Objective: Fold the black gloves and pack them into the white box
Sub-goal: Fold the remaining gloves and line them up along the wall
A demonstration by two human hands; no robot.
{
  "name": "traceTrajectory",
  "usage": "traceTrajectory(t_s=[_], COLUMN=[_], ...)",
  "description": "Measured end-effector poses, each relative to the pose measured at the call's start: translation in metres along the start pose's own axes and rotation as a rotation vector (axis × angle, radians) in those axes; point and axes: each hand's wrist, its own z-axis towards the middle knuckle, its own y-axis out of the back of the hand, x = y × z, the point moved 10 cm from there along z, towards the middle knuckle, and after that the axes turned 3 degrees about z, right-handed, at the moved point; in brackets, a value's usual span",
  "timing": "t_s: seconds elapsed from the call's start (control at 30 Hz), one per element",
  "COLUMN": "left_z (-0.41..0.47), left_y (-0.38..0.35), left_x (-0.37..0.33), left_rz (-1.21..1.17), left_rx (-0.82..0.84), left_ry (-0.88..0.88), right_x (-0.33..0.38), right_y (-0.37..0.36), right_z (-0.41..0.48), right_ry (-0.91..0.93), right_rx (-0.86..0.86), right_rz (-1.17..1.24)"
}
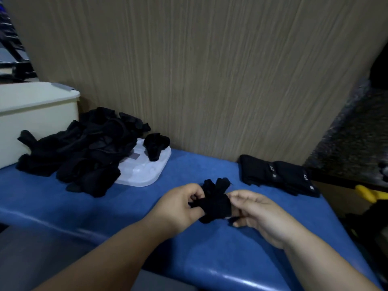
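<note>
A black glove (pixel 214 201) is bunched between both hands above the blue table (pixel 105 208). My left hand (pixel 180 206) pinches its left side and my right hand (pixel 258 213) grips its right side, the glove fingers sticking up behind. A loose heap of black gloves (pixel 84 150) lies at the left. The white box (pixel 31 114) stands behind that heap at the far left; its inside is hidden. A neat stack of folded black gloves (pixel 279 175) rests at the right rear of the table.
A white plastic lid (pixel 144 173) lies flat beside the heap with one black glove (pixel 156 145) on it. A wood-grain panel (pixel 210 70) rises right behind the table. A yellow object (pixel 369 193) sits beyond the table's right edge.
</note>
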Motion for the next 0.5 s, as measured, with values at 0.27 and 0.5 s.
traceTrajectory(t_s=[0.27,0.5], left_z=[0.004,0.002], left_y=[-0.005,-0.002], left_x=[-0.005,-0.002], left_rz=[-0.078,-0.091], left_rx=[-0.069,-0.090], left_ry=[0.017,0.044], right_x=[0.013,0.013], right_y=[0.006,-0.002], right_z=[0.003,0.006], right_ry=[0.199,0.235], right_rx=[-0.032,0.024], right_rz=[-0.023,-0.164])
